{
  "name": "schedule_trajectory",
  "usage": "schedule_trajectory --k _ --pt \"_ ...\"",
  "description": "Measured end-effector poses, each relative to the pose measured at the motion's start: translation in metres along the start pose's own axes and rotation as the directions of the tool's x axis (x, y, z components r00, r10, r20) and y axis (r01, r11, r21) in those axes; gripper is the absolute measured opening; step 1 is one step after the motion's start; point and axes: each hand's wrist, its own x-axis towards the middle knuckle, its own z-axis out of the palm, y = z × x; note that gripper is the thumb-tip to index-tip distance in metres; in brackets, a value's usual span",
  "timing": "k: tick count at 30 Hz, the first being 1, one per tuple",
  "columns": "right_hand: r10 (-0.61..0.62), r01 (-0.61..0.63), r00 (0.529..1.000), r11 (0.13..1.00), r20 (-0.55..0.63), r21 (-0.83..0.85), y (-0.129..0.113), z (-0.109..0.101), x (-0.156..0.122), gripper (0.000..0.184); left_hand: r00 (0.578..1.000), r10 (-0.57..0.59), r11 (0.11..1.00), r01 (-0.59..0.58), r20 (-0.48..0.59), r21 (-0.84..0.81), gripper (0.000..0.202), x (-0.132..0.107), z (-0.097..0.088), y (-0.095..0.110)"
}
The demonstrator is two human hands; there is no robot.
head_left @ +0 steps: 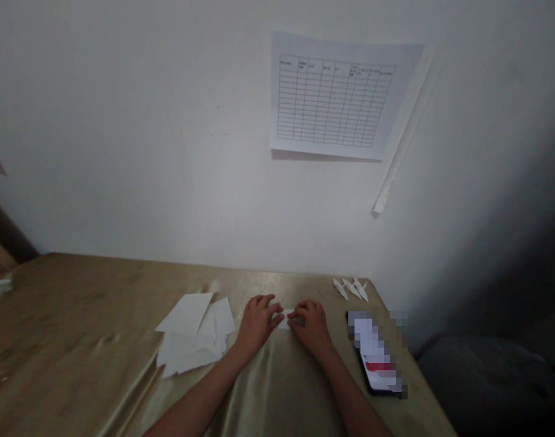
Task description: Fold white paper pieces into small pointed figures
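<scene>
Between my two hands lies a small piece of white paper (pixel 285 319), low on the cloth-covered table. My left hand (pixel 258 318) pinches or presses its left edge with thumb and fingertips, the other fingers curled above it. At the opposite edge, my right hand (pixel 310 321) does the same with thumb and forefinger. The fingers cover parts of the paper, so its folds are hard to make out. To the left of my left hand is a loose pile of white paper sheets (pixel 193 340). Several small folded paper shapes (pixel 351 289) with pointed ends sit at the back right.
A phone (pixel 373 355), its lit screen blurred out, lies right of my right arm. The gold-brown tablecloth (pixel 77 328) has creases at the front. Behind the table rises a white wall (pixel 122 152) with a printed table sheet (pixel 334 97) on it. A dark rounded object (pixel 487 382) stands beyond the right edge.
</scene>
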Motion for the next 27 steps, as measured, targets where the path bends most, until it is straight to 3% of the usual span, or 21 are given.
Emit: schedule_trajectory --k 10,27 --pt "-0.01 0.01 0.999 1.0 0.036 0.007 0.002 -0.003 0.001 0.018 1.0 -0.021 1.0 0.02 0.008 0.024 0.016 0.0 -0.001 0.003" --pt "-0.125 0.12 0.987 0.991 0.101 0.051 0.01 -0.011 -0.003 0.026 1.0 -0.017 0.991 0.017 0.001 -0.129 0.024 -0.001 0.003 -0.002"
